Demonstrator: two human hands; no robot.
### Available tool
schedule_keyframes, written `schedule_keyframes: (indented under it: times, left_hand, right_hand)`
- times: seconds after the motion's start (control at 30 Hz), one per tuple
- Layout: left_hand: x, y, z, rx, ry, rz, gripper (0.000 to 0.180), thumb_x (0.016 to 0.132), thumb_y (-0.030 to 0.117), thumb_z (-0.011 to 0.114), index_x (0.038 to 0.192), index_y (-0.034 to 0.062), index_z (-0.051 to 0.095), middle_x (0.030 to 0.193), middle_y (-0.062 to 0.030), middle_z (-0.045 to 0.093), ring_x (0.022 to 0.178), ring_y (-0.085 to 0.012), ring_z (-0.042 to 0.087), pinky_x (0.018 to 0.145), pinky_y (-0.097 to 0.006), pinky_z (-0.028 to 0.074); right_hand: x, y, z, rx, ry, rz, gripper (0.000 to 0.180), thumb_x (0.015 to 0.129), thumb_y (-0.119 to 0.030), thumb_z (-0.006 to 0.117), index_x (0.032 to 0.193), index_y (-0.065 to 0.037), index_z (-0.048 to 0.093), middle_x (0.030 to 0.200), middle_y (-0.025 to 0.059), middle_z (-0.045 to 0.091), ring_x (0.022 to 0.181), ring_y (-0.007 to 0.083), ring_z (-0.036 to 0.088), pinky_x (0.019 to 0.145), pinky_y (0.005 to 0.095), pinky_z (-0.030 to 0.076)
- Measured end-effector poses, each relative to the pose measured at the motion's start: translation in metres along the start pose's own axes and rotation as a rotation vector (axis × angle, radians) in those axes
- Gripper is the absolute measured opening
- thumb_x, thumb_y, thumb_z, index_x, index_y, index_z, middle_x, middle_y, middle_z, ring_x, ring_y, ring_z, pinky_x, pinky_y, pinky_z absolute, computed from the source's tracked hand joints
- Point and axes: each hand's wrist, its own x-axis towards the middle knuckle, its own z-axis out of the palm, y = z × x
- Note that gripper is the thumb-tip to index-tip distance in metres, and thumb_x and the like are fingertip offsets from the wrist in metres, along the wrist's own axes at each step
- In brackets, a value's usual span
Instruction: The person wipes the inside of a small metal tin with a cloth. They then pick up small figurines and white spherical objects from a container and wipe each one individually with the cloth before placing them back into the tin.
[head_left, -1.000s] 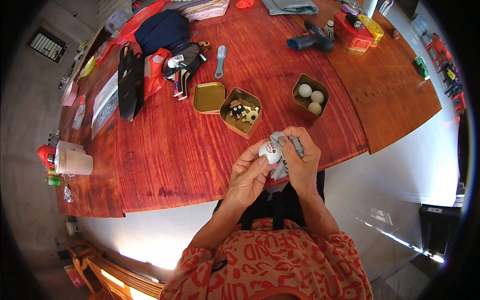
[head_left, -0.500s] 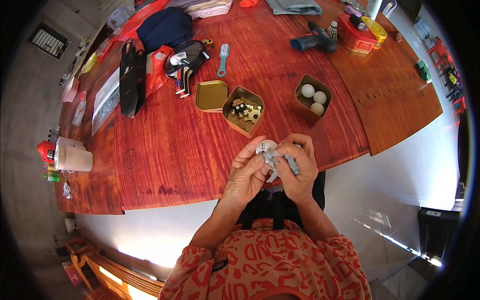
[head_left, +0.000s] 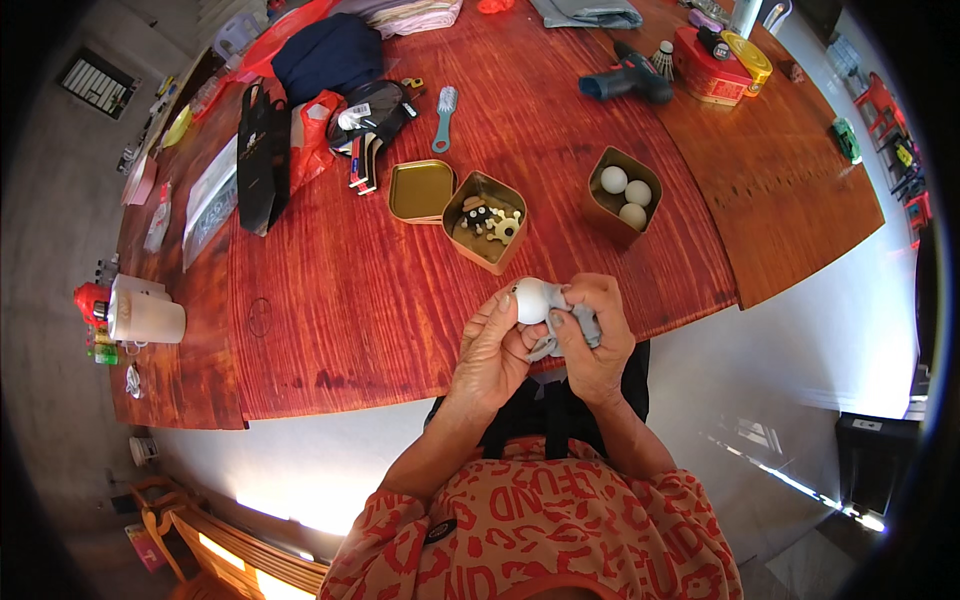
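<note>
- Head view: a white ball [head_left: 533, 301] is held over the near edge of the table [head_left: 330, 290], between both hands; clock directions are taken from it, with 12 at the far side.
- By the left hand [head_left: 487, 350], at 7 o'clock, the ball is gripped between thumb and curled fingers; its right side is left uncovered, presumably so that it can be reached by the cloth.
- In the right hand [head_left: 600, 340], at 4 o'clock, the grey cloth [head_left: 588, 324] is pinched and bunched by closed thumb and fingers, its folds brought against the ball's right side; a loose end is let hang below, probably because only a small pad is needed.
- At 1 o'clock a ball tin [head_left: 610, 224] is placed, with three balls [head_left: 637, 192] inside, likely kept from rolling by its walls.
- At 11 o'clock a toy tin [head_left: 488, 262] is set within easy reach; a black toy [head_left: 476, 216] and a cream toy [head_left: 506, 228] are contained in it.
- Beside that tin, between 10 and 11, a lid [head_left: 421, 190] is laid flat, perhaps for steadiness.
- Farther out at 11, a brush [head_left: 444, 120] is left well apart.
</note>
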Motion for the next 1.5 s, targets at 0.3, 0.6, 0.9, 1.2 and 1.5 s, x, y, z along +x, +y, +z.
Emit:
schedule_keyframes:
  times: [0.3,0.6,0.9,1.2,1.5]
  left_hand:
    - [0.001,-0.001,0.007,-0.037,0.103,0.020,0.034,0.095,0.032,0.052,0.112,0.0031,0.055,0.105,-0.0068,0.061,0.096,-0.0152,0.060,0.083,-0.029,0.053]
    - [0.001,0.002,0.025,0.006,0.091,0.040,0.031,0.096,0.018,0.052,0.121,-0.0005,0.053,0.106,-0.0094,0.061,0.091,-0.0137,0.061,0.072,-0.025,0.053]
    - [0.001,-0.001,0.012,-0.004,0.122,0.051,0.029,0.095,0.018,0.053,0.119,0.0008,0.054,0.106,-0.0081,0.062,0.095,-0.0141,0.062,0.084,-0.027,0.054]
    - [0.001,-0.005,0.015,0.027,0.096,0.019,0.029,0.096,0.024,0.051,0.115,0.0029,0.055,0.105,-0.0063,0.061,0.094,-0.0139,0.061,0.084,-0.027,0.054]
    - [0.003,-0.008,0.001,-0.134,0.112,0.025,0.026,0.094,0.014,0.054,0.117,0.0003,0.056,0.109,-0.0088,0.062,0.096,-0.0151,0.062,0.085,-0.027,0.054]
  right_hand:
    - [0.002,-0.006,-0.001,-0.024,-0.065,-0.089,0.023,0.073,0.007,0.064,0.092,-0.006,0.062,0.095,0.0083,0.054,0.081,0.0188,0.057,0.068,0.0284,0.046]
    - [0.011,-0.004,-0.004,0.032,-0.016,0.086,0.022,0.074,0.006,0.066,0.092,-0.006,0.060,0.094,0.0081,0.054,0.080,0.0174,0.056,0.068,0.0269,0.045]
    - [0.006,0.002,0.005,-0.308,-0.094,-0.467,0.031,0.062,0.001,0.076,0.088,-0.012,0.064,0.095,0.0066,0.052,0.081,0.0226,0.051,0.062,0.0308,0.044]
    - [0.013,-0.007,0.003,-0.053,-0.006,0.018,0.020,0.075,0.002,0.068,0.091,-0.005,0.060,0.093,0.0076,0.054,0.079,0.0177,0.055,0.066,0.0275,0.045]
    - [0.004,-0.002,0.010,-0.218,-0.069,-0.337,0.023,0.067,-0.001,0.075,0.087,-0.010,0.067,0.095,0.0064,0.050,0.084,0.0210,0.052,0.065,0.0291,0.043]
